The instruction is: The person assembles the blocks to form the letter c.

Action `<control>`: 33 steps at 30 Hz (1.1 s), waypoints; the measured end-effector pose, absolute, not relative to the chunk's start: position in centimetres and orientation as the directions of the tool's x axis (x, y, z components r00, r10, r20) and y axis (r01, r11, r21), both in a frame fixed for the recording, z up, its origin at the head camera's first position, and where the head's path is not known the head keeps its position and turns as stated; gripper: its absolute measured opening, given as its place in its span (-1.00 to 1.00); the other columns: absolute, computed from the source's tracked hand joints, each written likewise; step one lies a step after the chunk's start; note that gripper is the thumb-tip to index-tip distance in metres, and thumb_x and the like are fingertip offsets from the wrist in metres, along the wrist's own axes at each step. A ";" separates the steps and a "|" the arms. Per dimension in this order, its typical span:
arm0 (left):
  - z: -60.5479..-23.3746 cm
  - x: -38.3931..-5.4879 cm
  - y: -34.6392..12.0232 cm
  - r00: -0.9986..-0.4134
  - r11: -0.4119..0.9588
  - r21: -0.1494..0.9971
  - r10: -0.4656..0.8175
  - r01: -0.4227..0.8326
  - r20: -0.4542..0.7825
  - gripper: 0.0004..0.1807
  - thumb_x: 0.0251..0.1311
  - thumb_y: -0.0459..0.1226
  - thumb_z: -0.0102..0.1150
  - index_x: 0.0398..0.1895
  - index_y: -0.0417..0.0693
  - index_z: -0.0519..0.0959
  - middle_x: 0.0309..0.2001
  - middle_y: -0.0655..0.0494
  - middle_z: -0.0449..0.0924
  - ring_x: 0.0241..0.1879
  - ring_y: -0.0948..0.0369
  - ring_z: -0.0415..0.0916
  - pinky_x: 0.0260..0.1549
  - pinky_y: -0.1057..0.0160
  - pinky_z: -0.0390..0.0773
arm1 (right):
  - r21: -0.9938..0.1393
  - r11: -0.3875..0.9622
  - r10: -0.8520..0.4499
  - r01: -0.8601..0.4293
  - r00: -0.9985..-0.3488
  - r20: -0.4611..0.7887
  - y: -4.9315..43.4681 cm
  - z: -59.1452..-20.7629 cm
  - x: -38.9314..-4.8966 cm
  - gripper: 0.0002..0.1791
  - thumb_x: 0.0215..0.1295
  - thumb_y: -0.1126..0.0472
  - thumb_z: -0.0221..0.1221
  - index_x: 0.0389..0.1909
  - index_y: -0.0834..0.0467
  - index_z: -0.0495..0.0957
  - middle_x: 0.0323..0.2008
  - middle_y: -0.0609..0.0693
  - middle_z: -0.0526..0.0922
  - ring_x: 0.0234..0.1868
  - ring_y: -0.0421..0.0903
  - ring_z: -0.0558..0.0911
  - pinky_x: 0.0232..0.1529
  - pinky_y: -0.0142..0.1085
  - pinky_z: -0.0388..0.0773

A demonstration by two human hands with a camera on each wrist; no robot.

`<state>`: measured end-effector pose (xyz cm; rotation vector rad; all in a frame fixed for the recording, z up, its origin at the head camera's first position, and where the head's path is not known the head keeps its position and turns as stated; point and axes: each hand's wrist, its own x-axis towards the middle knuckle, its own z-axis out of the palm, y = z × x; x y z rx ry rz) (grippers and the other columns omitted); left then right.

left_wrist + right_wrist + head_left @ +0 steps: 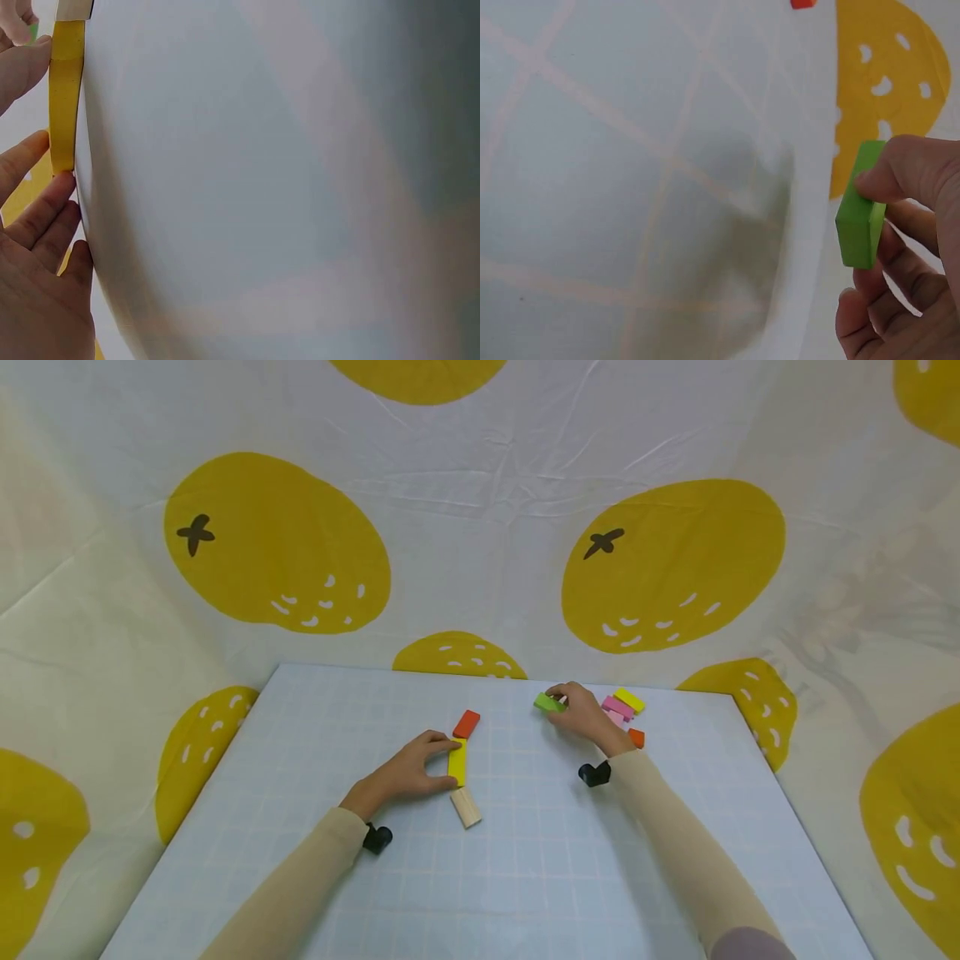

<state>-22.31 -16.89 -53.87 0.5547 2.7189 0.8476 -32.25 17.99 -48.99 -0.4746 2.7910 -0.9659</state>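
At the middle of the table, my left hand [411, 768] spans a yellow block [457, 763], thumb at the near end and fingers at the far end. In the left wrist view, the thumb and fingertips touch the same yellow block [66, 94]. Just beyond it lies a red block [467, 723], and a plain wooden block [466, 807] lies at its near end. Farther back and to the right, my right hand [583, 714] pinches a green block [549, 702]. The right wrist view shows the green block [862, 206] between thumb and fingers, above the tabletop.
Behind the right hand is a loose group of blocks: a yellow one [629, 700], pink ones [617, 707] and an orange-red one [637, 738] partly hidden by the wrist. A fruit-patterned sheet [480, 527] hangs behind the pale gridded table [525, 885].
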 end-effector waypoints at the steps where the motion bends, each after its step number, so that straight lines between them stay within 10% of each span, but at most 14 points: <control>1: -53.9 -22.3 -16.9 -0.898 0.759 0.584 0.425 0.286 -0.113 -0.25 0.21 0.12 0.39 0.46 0.23 0.45 0.43 0.01 0.35 0.39 0.03 0.34 0.42 -0.10 0.39 | -0.617 0.743 -0.353 -0.260 -0.935 -0.030 17.8 -48.9 -32.5 -0.51 0.30 0.23 0.25 0.25 0.28 0.56 0.11 0.25 0.58 0.06 0.16 0.52 0.20 0.01 0.56; 33: -53.8 -22.4 -16.9 -0.899 0.752 0.590 0.427 0.293 -0.098 -0.26 0.20 0.11 0.41 0.45 0.22 0.47 0.41 0.03 0.37 0.38 0.04 0.35 0.42 -0.08 0.39 | -0.617 0.663 -0.563 -0.424 -0.826 -0.037 12.4 -48.8 -36.5 -0.62 0.36 0.36 0.29 0.18 0.29 0.63 0.12 0.21 0.65 0.12 0.16 0.56 0.27 0.01 0.54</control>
